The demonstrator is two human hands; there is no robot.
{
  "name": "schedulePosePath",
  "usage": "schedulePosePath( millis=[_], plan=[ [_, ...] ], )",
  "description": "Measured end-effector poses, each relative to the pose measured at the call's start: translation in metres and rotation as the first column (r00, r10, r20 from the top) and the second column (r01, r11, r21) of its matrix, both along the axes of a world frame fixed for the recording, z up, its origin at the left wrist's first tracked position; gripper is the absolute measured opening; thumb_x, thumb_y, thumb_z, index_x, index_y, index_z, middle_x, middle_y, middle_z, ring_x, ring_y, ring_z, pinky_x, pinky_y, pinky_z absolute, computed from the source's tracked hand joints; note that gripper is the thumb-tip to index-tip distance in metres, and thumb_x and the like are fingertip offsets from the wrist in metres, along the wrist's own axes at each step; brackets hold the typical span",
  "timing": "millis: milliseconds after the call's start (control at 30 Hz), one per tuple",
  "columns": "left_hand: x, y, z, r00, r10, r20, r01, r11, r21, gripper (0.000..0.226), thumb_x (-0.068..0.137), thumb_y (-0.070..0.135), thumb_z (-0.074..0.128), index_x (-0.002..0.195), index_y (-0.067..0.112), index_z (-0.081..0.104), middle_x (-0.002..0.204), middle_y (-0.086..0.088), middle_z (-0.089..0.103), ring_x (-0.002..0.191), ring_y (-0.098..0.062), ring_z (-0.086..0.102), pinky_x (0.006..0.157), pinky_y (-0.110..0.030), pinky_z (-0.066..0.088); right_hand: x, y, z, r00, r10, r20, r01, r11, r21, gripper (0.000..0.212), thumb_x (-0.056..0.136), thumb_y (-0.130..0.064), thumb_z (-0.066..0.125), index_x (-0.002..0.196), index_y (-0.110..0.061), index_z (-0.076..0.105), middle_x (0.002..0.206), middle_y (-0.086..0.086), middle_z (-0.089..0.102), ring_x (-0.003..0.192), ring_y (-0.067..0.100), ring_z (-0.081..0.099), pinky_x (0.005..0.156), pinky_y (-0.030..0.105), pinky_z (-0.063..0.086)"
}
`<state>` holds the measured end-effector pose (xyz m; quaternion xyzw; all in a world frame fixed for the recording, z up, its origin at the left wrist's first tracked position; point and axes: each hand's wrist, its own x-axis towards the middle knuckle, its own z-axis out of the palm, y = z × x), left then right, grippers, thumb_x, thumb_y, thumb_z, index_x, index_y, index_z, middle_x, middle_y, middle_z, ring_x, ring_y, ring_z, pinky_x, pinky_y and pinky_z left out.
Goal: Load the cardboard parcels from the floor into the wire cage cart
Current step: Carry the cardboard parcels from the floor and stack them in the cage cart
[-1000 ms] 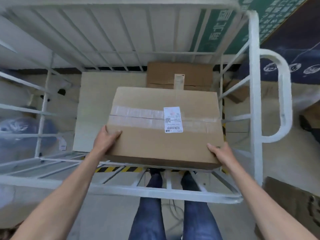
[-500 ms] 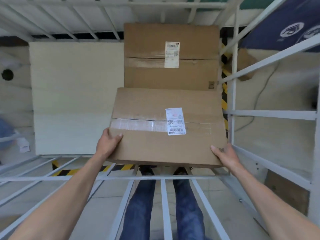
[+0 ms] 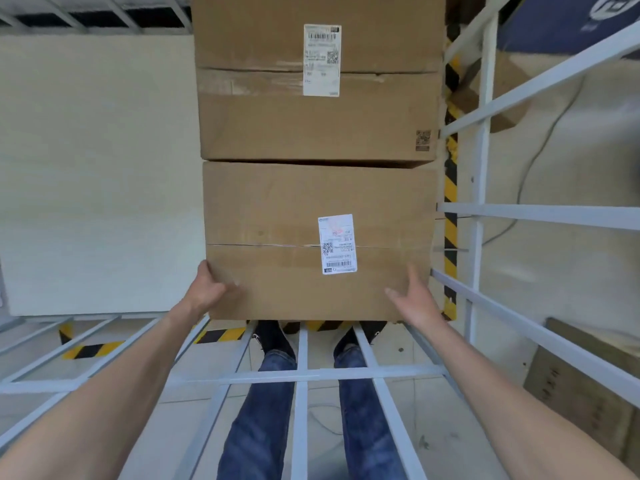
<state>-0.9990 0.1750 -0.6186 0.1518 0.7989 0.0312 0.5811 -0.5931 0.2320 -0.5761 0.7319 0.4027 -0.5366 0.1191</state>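
Observation:
A cardboard parcel [image 3: 277, 209] with a white label lies flat inside the white wire cage cart [image 3: 481, 188], on its right side. It butts against a second labelled parcel [image 3: 263, 119] behind it. My left hand [image 3: 207, 289] grips the near parcel's front left corner, thumb on top. Over the front right corner my right hand [image 3: 415, 301] has its fingers spread and is not clamped on the box. Both arms reach over the cart's front rail [image 3: 311, 374].
A cream board [image 3: 97, 168] forms the cart's bare floor on the left. Outside the right bars are a carton [image 3: 588, 393] on the floor, another box [image 3: 505, 98] farther back and yellow-black hazard tape [image 3: 450, 202]. My legs stand under the front rail.
The parcel has gone down and forward into the cart until it rests against the rear parcel. My right hand has loosened from its corner; my head has leaned in closer.

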Motion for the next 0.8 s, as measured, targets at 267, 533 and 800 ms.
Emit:
schedulePosePath(
  millis=[267, 533, 800],
  plan=[
    [-0.003, 0.003, -0.013, 0.981, -0.168, -0.102, 0.166, 0.986, -0.03, 0.08, 0.084, 0.023, 0.077, 0.143, 0.007, 0.026, 0.142, -0.012, 0.047, 0.124, -0.034, 0.05, 0.1, -0.048, 0.045, -0.068, 0.002, -0.039, 0.966, 0.257, 0.035, -0.248, 0.953, -0.175, 0.089, 0.093, -0.033, 0.06, 0.157, -0.04, -0.001, 0.157, 0.01, -0.038, 0.147, 0.037, -0.024, 0.117, 0.049, 0.02],
    [-0.002, 0.0, -0.011, 0.974, -0.202, -0.103, 0.194, 0.977, -0.084, 0.079, 0.086, 0.022, 0.074, 0.145, 0.008, 0.022, 0.141, -0.013, 0.048, 0.121, -0.036, 0.052, 0.094, -0.045, 0.045, -0.038, -0.012, -0.043, 0.969, 0.248, 0.001, -0.247, 0.964, -0.104, 0.083, 0.094, -0.026, 0.058, 0.159, -0.031, 0.008, 0.159, -0.001, -0.034, 0.149, 0.023, -0.022, 0.12, 0.043, 0.012],
    [0.001, -0.004, -0.015, 0.983, -0.142, -0.112, 0.141, 0.99, -0.022, 0.073, 0.084, 0.018, 0.075, 0.141, 0.009, 0.03, 0.135, -0.011, 0.051, 0.105, -0.026, 0.05, 0.089, -0.041, 0.045, -0.034, -0.008, -0.045, 0.912, 0.406, 0.062, -0.401, 0.913, -0.079, 0.081, 0.095, -0.043, 0.051, 0.159, -0.029, 0.003, 0.161, 0.004, -0.03, 0.149, 0.027, -0.023, 0.121, 0.045, -0.001]
  ],
)
